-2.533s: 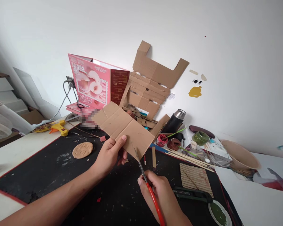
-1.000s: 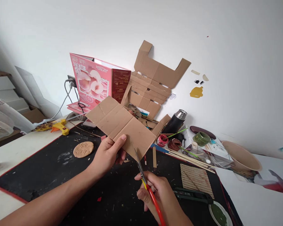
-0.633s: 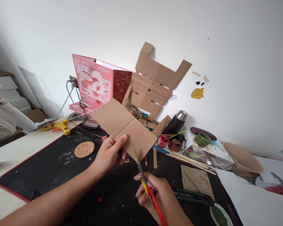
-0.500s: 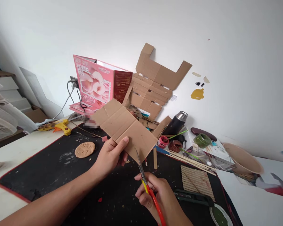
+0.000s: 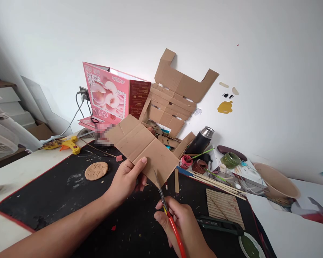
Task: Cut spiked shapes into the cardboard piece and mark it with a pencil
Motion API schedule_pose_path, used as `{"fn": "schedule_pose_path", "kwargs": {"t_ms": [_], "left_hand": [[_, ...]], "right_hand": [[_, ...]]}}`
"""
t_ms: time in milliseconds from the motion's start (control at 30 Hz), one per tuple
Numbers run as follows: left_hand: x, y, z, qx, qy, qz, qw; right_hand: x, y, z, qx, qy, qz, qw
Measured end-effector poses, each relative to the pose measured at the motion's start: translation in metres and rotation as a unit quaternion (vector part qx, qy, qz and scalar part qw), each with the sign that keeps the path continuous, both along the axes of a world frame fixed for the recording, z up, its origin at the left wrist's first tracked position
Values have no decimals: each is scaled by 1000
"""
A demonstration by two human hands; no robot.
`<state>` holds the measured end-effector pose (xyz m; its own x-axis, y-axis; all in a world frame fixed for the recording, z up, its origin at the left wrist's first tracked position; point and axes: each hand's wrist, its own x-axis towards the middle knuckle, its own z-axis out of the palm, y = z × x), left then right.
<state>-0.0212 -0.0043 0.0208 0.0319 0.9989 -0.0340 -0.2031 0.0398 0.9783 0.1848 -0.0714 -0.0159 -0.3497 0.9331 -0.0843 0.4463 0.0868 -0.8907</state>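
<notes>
A creased piece of brown cardboard [image 5: 142,143] is held tilted above the black mat [image 5: 59,193]. My left hand [image 5: 129,175] grips its lower edge, thumb on top and fingers underneath. In my right hand [image 5: 181,218] is a pair of scissors [image 5: 173,229] with red and yellow handles. The scissor blades meet the cardboard near its bottom corner, one blade lying over its face. The other blade is hidden behind the cardboard. A round tan clay disc [image 5: 96,171] lies on the mat, left of my left hand.
A yellow glue gun [image 5: 71,145] lies at the left. Behind stand a pink box [image 5: 107,93], cut cardboard [image 5: 174,86] against the wall and a black flask [image 5: 201,139]. Paint jars [image 5: 230,160], wooden sticks [image 5: 218,183], corrugated cardboard [image 5: 224,208] and a dark green cutter [image 5: 220,225] are at the right.
The scissor handles have come closer together as the fingers of my right hand closed. The cardboard and my left hand have barely moved.
</notes>
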Motion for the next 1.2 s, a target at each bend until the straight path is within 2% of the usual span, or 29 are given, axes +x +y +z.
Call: {"fn": "schedule_pose_path", "kwargs": {"t_ms": [200,500,933,1200], "left_hand": [[3,1,-4,-6,-18,-1,1000],[4,1,-4,2,-18,-5,1000],[5,1,-3,-8,-26,-2,1000],[3,-1,-1,-4,-24,-8,1000]], "right_hand": [[-2,2,2,3,-16,-12,1000],[-6,1,9,48,-59,-41,996],[-6,0,10,65,-90,-32,993],[-3,3,6,74,-70,-19,995]]}}
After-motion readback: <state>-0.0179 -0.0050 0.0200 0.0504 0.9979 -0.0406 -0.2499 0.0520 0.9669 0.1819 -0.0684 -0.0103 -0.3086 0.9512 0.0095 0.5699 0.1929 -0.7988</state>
